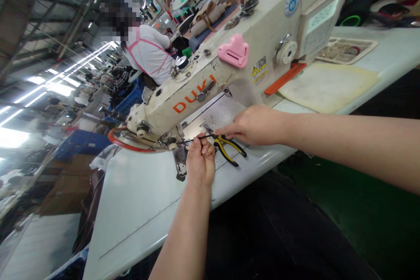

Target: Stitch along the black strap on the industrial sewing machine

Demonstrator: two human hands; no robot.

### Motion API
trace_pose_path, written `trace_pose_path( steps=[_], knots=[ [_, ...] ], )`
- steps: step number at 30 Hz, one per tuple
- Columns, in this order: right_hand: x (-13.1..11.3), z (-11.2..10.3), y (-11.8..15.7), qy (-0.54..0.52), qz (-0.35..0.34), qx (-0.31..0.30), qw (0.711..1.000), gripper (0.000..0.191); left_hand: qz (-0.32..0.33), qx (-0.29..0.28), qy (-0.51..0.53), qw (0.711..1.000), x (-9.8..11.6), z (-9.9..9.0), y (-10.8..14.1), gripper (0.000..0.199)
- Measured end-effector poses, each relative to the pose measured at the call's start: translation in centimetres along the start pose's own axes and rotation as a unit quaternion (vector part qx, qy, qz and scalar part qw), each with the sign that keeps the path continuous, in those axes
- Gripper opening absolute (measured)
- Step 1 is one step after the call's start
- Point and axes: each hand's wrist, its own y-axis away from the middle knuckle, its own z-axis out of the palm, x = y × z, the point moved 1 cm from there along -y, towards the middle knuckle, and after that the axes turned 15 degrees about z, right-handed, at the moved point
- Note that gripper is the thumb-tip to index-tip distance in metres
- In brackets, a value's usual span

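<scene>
A cream sewing machine (197, 92) stands on a pale table (141, 201). Near its needle end, my left hand (201, 159) pinches a thin dark strip that reaches toward the presser area. My right hand (257, 124) comes from the right with its index finger stretched to the strip's other end; its remaining fingers are curled, and whether they hold anything is hidden. Pliers with yellow and black handles (229, 149) lie under and beside the right fingertips, on the machine bed.
A pink holder (234, 51) sits on the machine arm. To the right are an orange strip (285, 79), a yellowish pad (328, 85) and a parts tray (348, 50). Behind the machine, a person in a white shirt (149, 50) faces away, near blue crates (78, 140).
</scene>
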Motion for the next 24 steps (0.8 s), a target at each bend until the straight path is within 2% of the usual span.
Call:
trace_pose_path(
  steps=[8, 12, 15, 19, 24],
  knots=[
    [0.2, -0.4, -0.3, -0.095, 0.031, -0.030, 0.995, 0.035, 0.019, 0.029, 0.016, 0.999, -0.6, -0.2, 0.0, 0.018],
    [-0.2, -0.9, -0.3, -0.118, 0.063, -0.057, 0.989, 0.036, 0.020, 0.028, 0.021, 0.999, -0.8, -0.5, -0.1, 0.018],
    [-0.3, -1.1, -0.5, -0.135, 0.062, -0.060, 0.987, 0.037, 0.021, 0.023, 0.016, 0.999, -1.0, -0.6, -0.2, 0.017],
    [-0.3, -1.4, -0.5, -0.126, 0.056, -0.058, 0.989, 0.035, 0.028, 0.024, 0.019, 0.999, -1.0, -0.7, -0.3, 0.016],
    [-0.9, -1.9, 0.4, -0.063, 0.098, -0.053, 0.992, 0.039, 0.031, 0.008, 0.019, 0.999, -0.9, -0.3, -0.2, 0.018]
  ],
)
